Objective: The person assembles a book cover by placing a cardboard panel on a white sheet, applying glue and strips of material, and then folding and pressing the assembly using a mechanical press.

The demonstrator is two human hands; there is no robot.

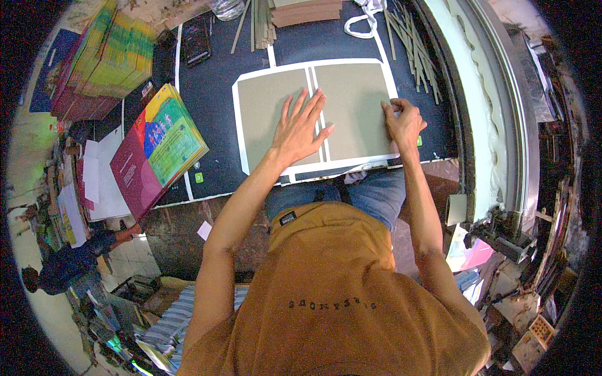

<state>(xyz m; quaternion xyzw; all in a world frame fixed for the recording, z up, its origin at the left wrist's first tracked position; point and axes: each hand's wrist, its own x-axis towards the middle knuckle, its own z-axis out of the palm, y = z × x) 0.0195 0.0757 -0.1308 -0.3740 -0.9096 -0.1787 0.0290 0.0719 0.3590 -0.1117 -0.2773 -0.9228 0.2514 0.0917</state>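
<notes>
In front of me lies a white cover sheet (276, 69) with two grey-brown boards on it, a left board (263, 103) and a right board (354, 94). A narrow strip (311, 81) runs between them. My left hand (301, 130) rests flat across the left board and this strip, fingers spread. At the sheet's right edge, my right hand (404, 125) is closed, thumb and fingers drawn together. What they pinch, if anything, is hidden. The sheet's right margin disappears under that hand.
A stack of yellow-green books (116, 59) and a maroon book pile (160, 150) are to the left. Board strips (414, 53) lie at the far right, beside a white cord (360, 25). A phone-like black object (197, 41) lies far left. Another person (75, 260) is at the lower left.
</notes>
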